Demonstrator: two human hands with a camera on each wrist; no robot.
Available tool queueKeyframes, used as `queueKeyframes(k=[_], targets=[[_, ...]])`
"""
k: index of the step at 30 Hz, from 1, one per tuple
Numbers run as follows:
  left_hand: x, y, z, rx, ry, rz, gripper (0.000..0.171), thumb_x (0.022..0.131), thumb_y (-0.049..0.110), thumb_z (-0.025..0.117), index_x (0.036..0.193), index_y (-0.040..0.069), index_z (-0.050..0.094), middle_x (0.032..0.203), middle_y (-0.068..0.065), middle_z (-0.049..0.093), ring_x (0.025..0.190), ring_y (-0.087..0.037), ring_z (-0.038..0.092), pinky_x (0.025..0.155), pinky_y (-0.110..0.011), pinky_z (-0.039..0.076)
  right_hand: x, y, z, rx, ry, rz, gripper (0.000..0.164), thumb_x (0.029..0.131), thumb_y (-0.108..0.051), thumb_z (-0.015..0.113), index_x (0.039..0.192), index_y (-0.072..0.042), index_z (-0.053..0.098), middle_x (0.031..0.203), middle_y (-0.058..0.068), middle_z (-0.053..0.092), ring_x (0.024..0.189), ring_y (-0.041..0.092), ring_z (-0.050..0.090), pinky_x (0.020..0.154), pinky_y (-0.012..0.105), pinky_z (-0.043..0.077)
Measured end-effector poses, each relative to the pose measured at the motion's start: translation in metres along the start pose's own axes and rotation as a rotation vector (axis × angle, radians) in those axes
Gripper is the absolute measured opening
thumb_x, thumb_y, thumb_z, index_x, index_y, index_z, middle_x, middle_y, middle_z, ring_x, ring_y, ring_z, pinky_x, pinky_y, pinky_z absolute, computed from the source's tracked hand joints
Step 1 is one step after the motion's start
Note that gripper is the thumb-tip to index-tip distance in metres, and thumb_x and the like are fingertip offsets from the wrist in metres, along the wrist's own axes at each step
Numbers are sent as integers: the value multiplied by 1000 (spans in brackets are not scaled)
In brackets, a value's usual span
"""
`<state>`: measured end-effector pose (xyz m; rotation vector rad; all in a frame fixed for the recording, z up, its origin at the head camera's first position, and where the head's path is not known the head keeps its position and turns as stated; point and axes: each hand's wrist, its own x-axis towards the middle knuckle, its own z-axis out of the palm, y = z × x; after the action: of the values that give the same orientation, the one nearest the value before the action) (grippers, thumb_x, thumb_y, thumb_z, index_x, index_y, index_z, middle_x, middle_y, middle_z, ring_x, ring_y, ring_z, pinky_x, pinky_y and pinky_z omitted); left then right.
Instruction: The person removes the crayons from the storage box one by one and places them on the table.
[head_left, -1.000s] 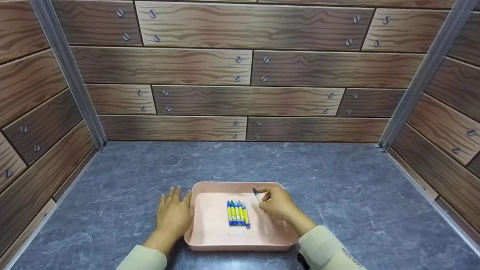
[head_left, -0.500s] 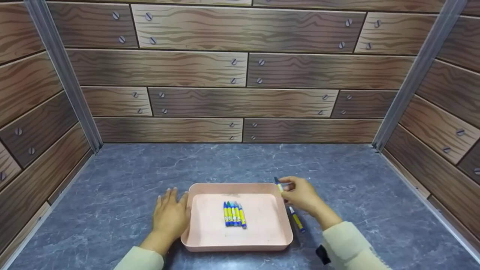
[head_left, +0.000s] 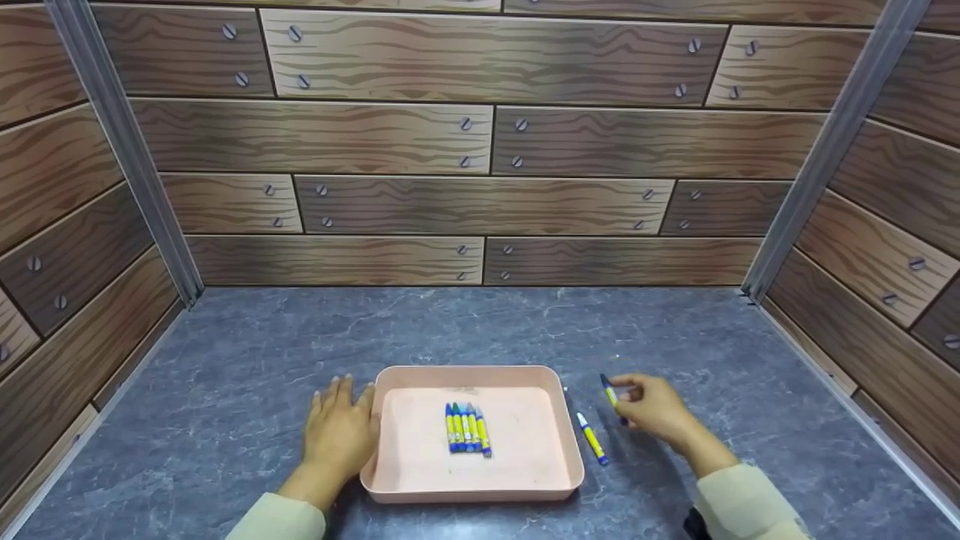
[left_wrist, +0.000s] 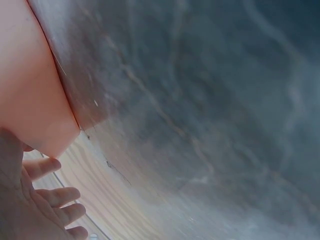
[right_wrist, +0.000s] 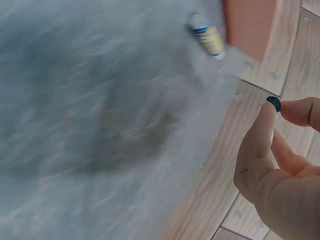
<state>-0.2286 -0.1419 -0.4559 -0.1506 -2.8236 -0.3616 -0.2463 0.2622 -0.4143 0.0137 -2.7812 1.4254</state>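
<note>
A shallow pink tray (head_left: 471, 496) holds several crayons (head_left: 466, 428) in yellow wrappers with blue bands, lying side by side. My left hand (head_left: 339, 431) rests at the tray's left side, fingers straight and pointing away; in the left wrist view its fingers (left_wrist: 64, 196) are spread beside the pink wall. To the right of the tray, over the table, my right hand (head_left: 654, 409) pinches a dark-tipped crayon (head_left: 609, 390) between thumb and fingers. Only a dark end of that crayon shows in the right wrist view. Between tray and right hand, a white-tipped crayon (head_left: 592, 439) lies on the table.
The grey marbled table (head_left: 480, 322) is enclosed by wood-plank-patterned walls (head_left: 397, 202) at the back and both sides. Grey metal posts (head_left: 142, 157) stand at the back corners.
My right hand has carried the dark-tipped crayon from over the tray, across its right rim, to above the table on the right. The left hand stays at the tray's side.
</note>
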Motion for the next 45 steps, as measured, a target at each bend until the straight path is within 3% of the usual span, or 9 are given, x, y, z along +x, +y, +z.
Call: queueKeyframes(k=[10, 15, 30, 38, 42, 45], targets=[[-2, 0, -1, 13, -1, 9, 43, 92, 25, 57, 130, 3, 57, 138, -29, 43, 131, -46, 34, 108, -60, 21, -12, 23, 7, -109, -33, 80, 44, 75, 5, 58, 119, 8, 59, 80, 6, 59, 59, 16, 56, 54, 30, 53], [-1, 1, -1, 11, -1, 3, 43, 93, 25, 55, 130, 4, 57, 138, -29, 43, 131, -46, 34, 108, -60, 21, -14, 29, 12, -127, -51, 63, 43, 72, 6, 58, 114, 9, 60, 77, 6, 58, 56, 16, 55, 50, 28, 52], [-1, 1, -2, -1, -30, -11, 44, 94, 25, 54, 132, 3, 56, 140, -30, 40, 132, -46, 32, 109, -60, 19, -17, 30, 18, -146, -54, 101, 43, 67, 5, 59, 110, 5, 62, 76, 5, 55, 53, 15, 53, 48, 26, 51], [-2, 0, 0, 4, -2, 5, 43, 92, 24, 56, 130, 3, 58, 138, -30, 43, 131, -46, 34, 108, -60, 22, -16, 26, 14, -179, -69, 94, 44, 67, 2, 60, 111, 4, 63, 80, 6, 58, 55, 16, 54, 47, 28, 50], [-2, 0, -1, 3, 5, 8, 42, 92, 24, 56, 129, 3, 58, 137, -30, 43, 130, -46, 35, 107, -61, 22, -15, 20, 6, -246, -80, 48, 45, 71, -2, 62, 115, 4, 62, 85, 7, 62, 65, 19, 57, 56, 33, 52], [-2, 1, -2, 4, 3, 7, 42, 93, 24, 56, 129, 3, 58, 137, -30, 43, 130, -46, 35, 107, -61, 22, -12, 13, 0, -321, -74, -12, 45, 75, -6, 66, 119, 4, 60, 95, 15, 65, 83, 29, 62, 72, 44, 54]])
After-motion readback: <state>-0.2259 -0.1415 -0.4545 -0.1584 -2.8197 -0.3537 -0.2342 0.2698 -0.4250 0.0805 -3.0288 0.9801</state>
